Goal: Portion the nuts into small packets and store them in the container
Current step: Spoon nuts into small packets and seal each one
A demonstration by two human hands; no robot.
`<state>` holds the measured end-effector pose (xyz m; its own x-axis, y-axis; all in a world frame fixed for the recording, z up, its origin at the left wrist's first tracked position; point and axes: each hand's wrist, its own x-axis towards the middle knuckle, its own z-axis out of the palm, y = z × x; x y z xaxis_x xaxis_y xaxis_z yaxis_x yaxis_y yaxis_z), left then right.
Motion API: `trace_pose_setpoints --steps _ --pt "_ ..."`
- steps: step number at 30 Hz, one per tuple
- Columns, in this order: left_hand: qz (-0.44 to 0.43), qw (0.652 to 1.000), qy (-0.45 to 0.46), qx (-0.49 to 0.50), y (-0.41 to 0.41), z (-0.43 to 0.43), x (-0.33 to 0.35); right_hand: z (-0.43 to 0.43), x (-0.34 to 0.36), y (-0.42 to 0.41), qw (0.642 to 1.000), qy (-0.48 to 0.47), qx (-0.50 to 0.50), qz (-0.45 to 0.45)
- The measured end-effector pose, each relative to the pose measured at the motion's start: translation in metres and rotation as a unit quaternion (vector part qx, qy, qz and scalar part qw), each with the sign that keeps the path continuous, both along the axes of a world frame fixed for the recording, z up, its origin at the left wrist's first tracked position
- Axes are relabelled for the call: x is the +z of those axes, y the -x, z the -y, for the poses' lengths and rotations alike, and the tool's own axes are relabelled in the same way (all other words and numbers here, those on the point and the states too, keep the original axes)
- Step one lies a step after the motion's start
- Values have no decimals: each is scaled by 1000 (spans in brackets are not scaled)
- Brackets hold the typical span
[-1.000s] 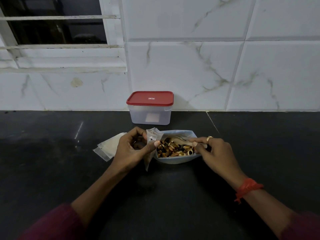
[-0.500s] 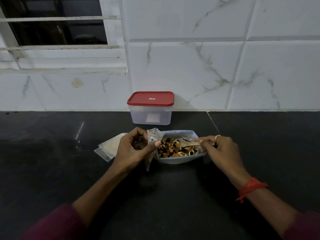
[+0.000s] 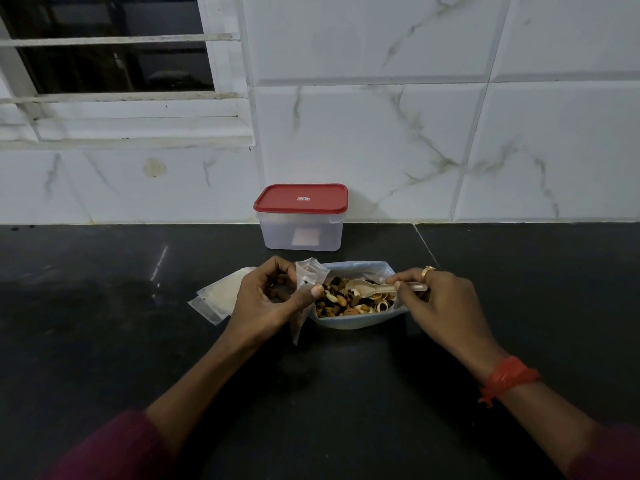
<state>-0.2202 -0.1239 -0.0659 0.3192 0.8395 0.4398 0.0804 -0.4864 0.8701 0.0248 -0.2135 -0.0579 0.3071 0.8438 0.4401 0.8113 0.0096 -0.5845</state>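
Note:
An open plastic bag [image 3: 353, 322] of mixed nuts [image 3: 349, 301] lies on the black counter. My left hand [image 3: 266, 303] pinches a small clear packet [image 3: 306, 275] upright at the bag's left end. My right hand [image 3: 440, 299] holds a pale plastic spoon [image 3: 369, 288] by its handle, bowl lying over the nuts. A translucent container [image 3: 301, 233] with a red lid [image 3: 301, 198] stands shut behind the bag, against the wall.
A small stack of empty clear packets [image 3: 216, 299] lies on the counter [image 3: 104, 341] left of my left hand. The tiled wall [image 3: 415, 133] runs along the back, with a barred window [image 3: 104, 46] at upper left.
My right hand has drawn back to the right and lifted the spoon, so its bowl now shows above the nuts. My left hand and the packet have stayed put.

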Motion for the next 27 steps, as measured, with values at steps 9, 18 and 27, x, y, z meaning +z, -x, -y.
trace_pose_setpoints --steps 9,18,27 --pt "10 1000 2 -8 -1 1 0 0 0 4 996 41 28 -71" --pt "15 1000 3 -17 2 0 -1 -2 3 9 972 89 43 -214" --pt "15 1000 4 -20 1 1 0 1 11 13 908 96 15 -409"
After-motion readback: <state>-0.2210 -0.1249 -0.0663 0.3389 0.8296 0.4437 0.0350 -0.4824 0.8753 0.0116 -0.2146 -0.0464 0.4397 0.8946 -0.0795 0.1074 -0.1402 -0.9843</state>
